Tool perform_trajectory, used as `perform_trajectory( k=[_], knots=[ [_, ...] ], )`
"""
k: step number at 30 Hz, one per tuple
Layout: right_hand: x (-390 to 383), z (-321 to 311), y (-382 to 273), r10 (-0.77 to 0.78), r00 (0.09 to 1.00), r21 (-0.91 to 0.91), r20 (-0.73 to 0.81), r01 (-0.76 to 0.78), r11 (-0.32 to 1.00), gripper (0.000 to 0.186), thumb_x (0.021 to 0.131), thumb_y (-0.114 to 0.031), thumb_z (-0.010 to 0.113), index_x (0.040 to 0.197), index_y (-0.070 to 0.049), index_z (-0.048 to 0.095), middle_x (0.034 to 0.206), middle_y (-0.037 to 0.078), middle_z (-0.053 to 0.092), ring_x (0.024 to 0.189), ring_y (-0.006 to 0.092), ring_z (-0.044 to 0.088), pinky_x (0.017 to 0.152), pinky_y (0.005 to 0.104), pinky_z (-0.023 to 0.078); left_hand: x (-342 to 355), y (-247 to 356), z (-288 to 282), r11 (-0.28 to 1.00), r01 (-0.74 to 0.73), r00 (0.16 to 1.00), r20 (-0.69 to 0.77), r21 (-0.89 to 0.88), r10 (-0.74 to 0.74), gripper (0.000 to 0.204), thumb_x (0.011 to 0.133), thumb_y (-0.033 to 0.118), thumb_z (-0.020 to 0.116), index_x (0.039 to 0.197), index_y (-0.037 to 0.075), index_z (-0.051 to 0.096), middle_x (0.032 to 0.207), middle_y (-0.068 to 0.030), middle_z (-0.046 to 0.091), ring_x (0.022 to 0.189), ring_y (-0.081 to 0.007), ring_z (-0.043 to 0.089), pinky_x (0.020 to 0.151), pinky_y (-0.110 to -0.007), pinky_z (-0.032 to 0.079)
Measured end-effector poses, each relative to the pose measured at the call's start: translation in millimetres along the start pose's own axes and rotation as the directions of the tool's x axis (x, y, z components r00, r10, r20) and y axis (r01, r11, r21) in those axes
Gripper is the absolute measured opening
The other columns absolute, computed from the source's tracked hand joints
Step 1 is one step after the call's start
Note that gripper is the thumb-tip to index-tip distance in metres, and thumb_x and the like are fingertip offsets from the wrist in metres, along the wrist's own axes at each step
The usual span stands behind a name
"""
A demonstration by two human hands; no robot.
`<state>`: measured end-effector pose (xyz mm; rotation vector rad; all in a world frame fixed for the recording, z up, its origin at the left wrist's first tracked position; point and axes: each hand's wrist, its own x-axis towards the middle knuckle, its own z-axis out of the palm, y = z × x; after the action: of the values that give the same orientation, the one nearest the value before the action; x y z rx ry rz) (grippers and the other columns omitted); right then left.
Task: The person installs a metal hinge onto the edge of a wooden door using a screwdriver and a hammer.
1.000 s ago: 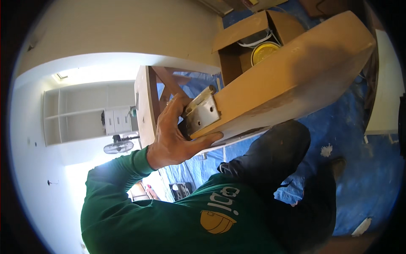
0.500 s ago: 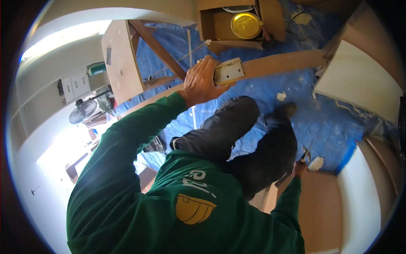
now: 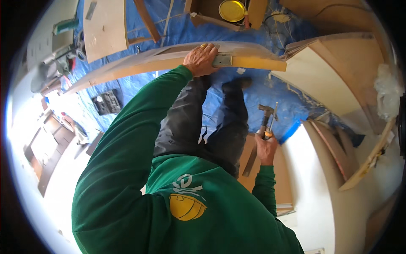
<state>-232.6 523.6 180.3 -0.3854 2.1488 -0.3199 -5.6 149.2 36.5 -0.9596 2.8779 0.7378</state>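
Observation:
A long wooden door (image 3: 148,67) stands on its edge across the view, its narrow side facing up. My left hand (image 3: 202,59) is closed over that edge, fingers on the far side. Right beside its thumb, a metal hinge (image 3: 223,60) sits on the door's edge. Lower and to the right, my right hand (image 3: 266,149) is wrapped around a hammer (image 3: 265,115), head upward. The same fist holds a slim tool with an orange handle (image 3: 268,134), which looks like a screwdriver or chisel. Both tools stay apart from the door.
Blue plastic sheeting (image 3: 258,91) covers the floor. An open cardboard box (image 3: 203,17) with a yellow-lidded can (image 3: 231,10) lies beyond the door. A black tool case (image 3: 106,102) is at left. A white panel (image 3: 325,76) leans at right, near a curved white wall (image 3: 308,169).
My right hand has come up and inward, bringing the hammer and slim tool into clearer view. The left hand keeps its place beside the hinge. The whole view has shifted and turned.

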Motion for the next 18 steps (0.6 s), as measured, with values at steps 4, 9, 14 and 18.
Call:
perform_trajectory(
  k=[4,9,14,18],
  knots=[
    [-15.1,-19.2,-64.8,0.011,0.935,0.324,0.355,-0.134,0.937,0.027,0.091,-0.014,0.077,0.111,0.001,0.066,0.092,0.011,0.073,0.079,0.0247,0.074,0.075,0.0432,0.062,-9.0,-11.7,-2.2,0.995,-0.079,0.993,-0.095,-0.057,0.073,0.056,0.083,0.046,0.086,0.111,0.005,0.062,0.115,-0.0156,0.065,0.112,-0.0373,0.067,0.098,-0.048,0.055],
    [-53.3,-44.6,-129.9,0.147,0.764,0.352,0.628,-0.447,0.822,0.040,0.093,-0.009,0.075,0.126,0.001,0.055,0.101,0.018,0.072,0.084,0.0275,0.075,0.078,0.0449,0.066,0.7,-8.4,-12.4,0.979,0.080,0.996,0.041,-0.190,-0.073,0.061,0.081,0.048,0.088,0.117,0.006,0.063,0.119,-0.0149,0.067,0.119,-0.0385,0.064,0.103,-0.049,0.053],
    [-40.8,-55.4,-162.4,0.146,0.731,0.361,0.666,-0.487,0.795,0.055,0.091,-0.003,0.075,0.142,0.003,0.053,0.101,0.017,0.072,0.083,0.0268,0.074,0.075,0.0427,0.063,-7.7,-8.5,-17.5,0.929,0.289,0.946,0.219,-0.230,-0.239,0.073,0.077,0.052,0.092,0.126,0.006,0.064,0.128,-0.0143,0.069,0.129,-0.0392,0.062,0.108,-0.055,0.048],
    [5.3,-69.9,-218.9,0.127,0.709,0.288,0.694,-0.434,0.854,0.067,0.092,-0.003,0.075,0.154,0.001,0.051,0.094,0.010,0.067,0.078,0.0214,0.070,0.074,0.0377,0.060,-23.5,14.0,-14.2,0.877,0.427,0.900,0.190,-0.219,-0.391,0.077,0.075,0.051,0.093,0.135,0.011,0.065,0.131,-0.0137,0.070,0.132,-0.0387,0.060,0.111,-0.056,0.043]
  ],
)
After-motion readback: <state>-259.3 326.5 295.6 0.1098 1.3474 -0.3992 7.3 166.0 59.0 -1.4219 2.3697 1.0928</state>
